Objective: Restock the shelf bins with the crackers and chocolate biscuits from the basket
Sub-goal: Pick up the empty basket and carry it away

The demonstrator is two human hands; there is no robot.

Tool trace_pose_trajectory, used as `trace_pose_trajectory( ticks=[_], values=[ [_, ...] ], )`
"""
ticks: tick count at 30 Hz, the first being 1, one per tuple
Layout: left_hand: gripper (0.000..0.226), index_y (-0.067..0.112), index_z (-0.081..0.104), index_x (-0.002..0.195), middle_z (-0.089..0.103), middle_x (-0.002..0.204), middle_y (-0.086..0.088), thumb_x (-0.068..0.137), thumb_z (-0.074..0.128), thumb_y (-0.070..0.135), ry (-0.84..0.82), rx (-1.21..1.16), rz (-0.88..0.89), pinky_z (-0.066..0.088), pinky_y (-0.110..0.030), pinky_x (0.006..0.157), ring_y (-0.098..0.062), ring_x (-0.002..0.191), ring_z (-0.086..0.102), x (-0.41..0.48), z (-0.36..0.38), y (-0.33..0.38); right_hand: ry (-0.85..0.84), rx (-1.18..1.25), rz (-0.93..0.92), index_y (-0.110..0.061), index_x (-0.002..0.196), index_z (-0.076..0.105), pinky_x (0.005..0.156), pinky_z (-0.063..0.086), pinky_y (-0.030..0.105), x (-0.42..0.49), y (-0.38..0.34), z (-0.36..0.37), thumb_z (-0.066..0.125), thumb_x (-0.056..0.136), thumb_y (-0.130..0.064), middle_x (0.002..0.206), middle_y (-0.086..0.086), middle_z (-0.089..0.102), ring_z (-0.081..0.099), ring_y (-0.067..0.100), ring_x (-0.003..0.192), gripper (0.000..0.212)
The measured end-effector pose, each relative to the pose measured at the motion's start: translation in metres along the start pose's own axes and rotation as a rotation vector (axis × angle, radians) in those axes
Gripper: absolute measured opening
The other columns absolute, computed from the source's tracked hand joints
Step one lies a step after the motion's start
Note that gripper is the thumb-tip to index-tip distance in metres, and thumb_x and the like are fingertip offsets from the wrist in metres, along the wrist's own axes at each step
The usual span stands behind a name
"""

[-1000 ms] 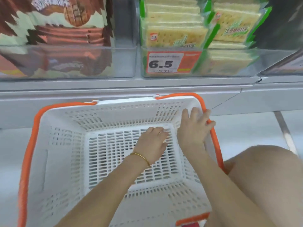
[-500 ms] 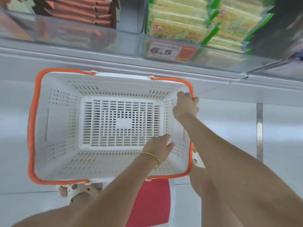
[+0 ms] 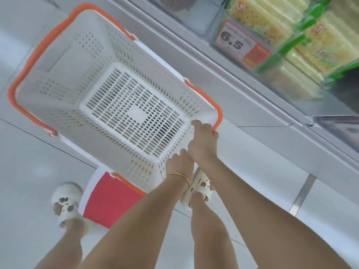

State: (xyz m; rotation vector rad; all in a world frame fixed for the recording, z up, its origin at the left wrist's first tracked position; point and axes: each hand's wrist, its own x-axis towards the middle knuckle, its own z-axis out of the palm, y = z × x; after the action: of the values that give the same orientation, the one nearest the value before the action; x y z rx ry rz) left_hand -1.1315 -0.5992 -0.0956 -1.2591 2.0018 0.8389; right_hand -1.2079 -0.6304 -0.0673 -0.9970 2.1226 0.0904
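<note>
Orange-handled empty basket (image 3: 58,61) is grasped at one corner by the right hand (image 3: 204,141), the grip of the left hand (image 3: 179,164) being untellable; if swung, the shelf (image 3: 252,105) could be struck.

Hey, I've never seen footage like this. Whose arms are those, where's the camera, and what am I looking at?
No machine here: the camera sits on a person's head and looks down, so the two arms are their own. The right hand grips the corner of a white basket at its orange handle. The left hand, with a gold bangle, lies on the basket's near rim; whether it grips I cannot tell. The basket holds nothing. At the upper right, clear shelf bins hold green cracker packs behind a price tag reading 6.5. Below are the person's feet in white slippers.
</note>
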Motion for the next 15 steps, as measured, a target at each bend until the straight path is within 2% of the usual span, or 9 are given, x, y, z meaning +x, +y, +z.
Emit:
trace_pose_trajectory(
  ticks=[3, 5, 6, 7, 9, 10, 11, 13, 15],
  values=[
    [0.051, 0.012, 0.031, 0.137, 0.043, 0.120, -0.007, 0.088, 0.045, 0.003, -0.032, -0.005, -0.003, 0.042, -0.033, 0.080, -0.025, 0.108, 0.050, -0.006, 0.005, -0.019, -0.106, -0.321, -0.037, -0.019, 0.140, 0.028, 0.063, 0.044, 0.033, -0.006, -0.013, 0.003, 0.061, 0.082, -0.009, 0.138, 0.010, 0.030, 0.052, 0.032, 0.096, 0.067],
    [0.051, 0.014, 0.035, 0.132, 0.044, 0.117, -0.005, 0.085, 0.055, 0.008, -0.075, 0.024, 0.011, 0.040, -0.032, 0.075, -0.025, 0.105, 0.051, -0.010, 0.011, -0.039, -0.078, -0.579, -0.105, -0.015, 0.144, 0.021, 0.048, 0.034, 0.028, -0.001, -0.029, 0.002, 0.062, 0.081, -0.011, 0.142, 0.013, 0.028, 0.055, 0.025, 0.072, 0.075],
    [0.051, 0.017, 0.035, 0.130, 0.044, 0.117, -0.004, 0.084, 0.058, 0.013, -0.118, 0.011, 0.035, 0.041, -0.033, 0.077, -0.025, 0.105, 0.051, -0.011, 0.013, -0.051, -0.029, -0.625, -0.154, -0.013, 0.145, 0.020, 0.048, 0.033, 0.028, 0.005, -0.040, 0.001, 0.059, 0.083, -0.010, 0.142, 0.014, 0.029, 0.055, 0.025, 0.073, 0.073],
    [0.051, 0.018, 0.037, 0.129, 0.046, 0.118, -0.004, 0.084, 0.061, 0.020, -0.184, -0.047, 0.070, 0.044, -0.034, 0.082, -0.025, 0.108, 0.050, -0.010, 0.012, -0.066, 0.032, -0.630, -0.213, -0.013, 0.145, 0.021, 0.054, 0.038, 0.029, 0.012, -0.050, 0.001, 0.057, 0.084, -0.010, 0.141, 0.015, 0.031, 0.056, 0.028, 0.087, 0.070],
    [0.054, 0.022, 0.045, 0.129, 0.048, 0.127, -0.001, 0.082, 0.064, 0.040, -0.316, -0.273, 0.084, 0.042, -0.038, 0.096, -0.024, 0.119, 0.046, -0.011, -0.003, -0.098, 0.148, -0.621, -0.330, -0.013, 0.143, 0.023, 0.083, 0.043, 0.037, 0.030, -0.066, 0.004, 0.056, 0.084, -0.010, 0.142, 0.017, 0.030, 0.044, 0.033, 0.118, 0.068],
    [0.055, 0.024, 0.048, 0.130, 0.048, 0.131, 0.001, 0.083, 0.063, 0.048, -0.262, -0.354, 0.042, 0.039, -0.038, 0.102, -0.022, 0.124, 0.043, -0.011, -0.011, -0.116, 0.188, -0.623, -0.372, -0.013, 0.144, 0.022, 0.097, 0.038, 0.041, 0.040, -0.075, 0.006, 0.056, 0.083, -0.009, 0.146, 0.018, 0.026, 0.037, 0.034, 0.126, 0.070],
    [0.052, 0.023, 0.052, 0.130, 0.049, 0.133, 0.001, 0.085, 0.060, 0.049, -0.066, -0.394, -0.028, 0.036, -0.037, 0.104, -0.022, 0.125, 0.042, -0.011, -0.021, -0.135, 0.212, -0.619, -0.392, -0.014, 0.146, 0.018, 0.106, 0.030, 0.045, 0.050, -0.085, 0.009, 0.056, 0.083, -0.008, 0.150, 0.019, 0.019, 0.029, 0.035, 0.133, 0.074],
    [0.038, 0.017, 0.058, 0.122, 0.053, 0.129, -0.007, 0.087, 0.061, 0.031, 0.548, -0.371, -0.271, 0.033, -0.040, 0.101, -0.029, 0.121, 0.044, -0.012, -0.034, -0.170, 0.243, -0.586, -0.377, -0.014, 0.150, 0.010, 0.114, 0.020, 0.047, 0.066, -0.105, 0.015, 0.054, 0.085, -0.007, 0.155, 0.019, 0.009, 0.017, 0.035, 0.140, 0.079],
    [0.047, 0.011, 0.053, 0.126, 0.046, 0.136, -0.015, 0.080, 0.062, 0.014, 0.871, -0.388, -0.570, 0.028, -0.045, 0.104, -0.035, 0.127, 0.039, -0.012, -0.038, -0.198, 0.250, -0.515, -0.311, -0.011, 0.151, 0.003, 0.115, 0.019, 0.048, 0.080, -0.123, 0.020, 0.051, 0.088, -0.007, 0.157, 0.019, 0.005, 0.014, 0.034, 0.142, 0.080]
  ],
)
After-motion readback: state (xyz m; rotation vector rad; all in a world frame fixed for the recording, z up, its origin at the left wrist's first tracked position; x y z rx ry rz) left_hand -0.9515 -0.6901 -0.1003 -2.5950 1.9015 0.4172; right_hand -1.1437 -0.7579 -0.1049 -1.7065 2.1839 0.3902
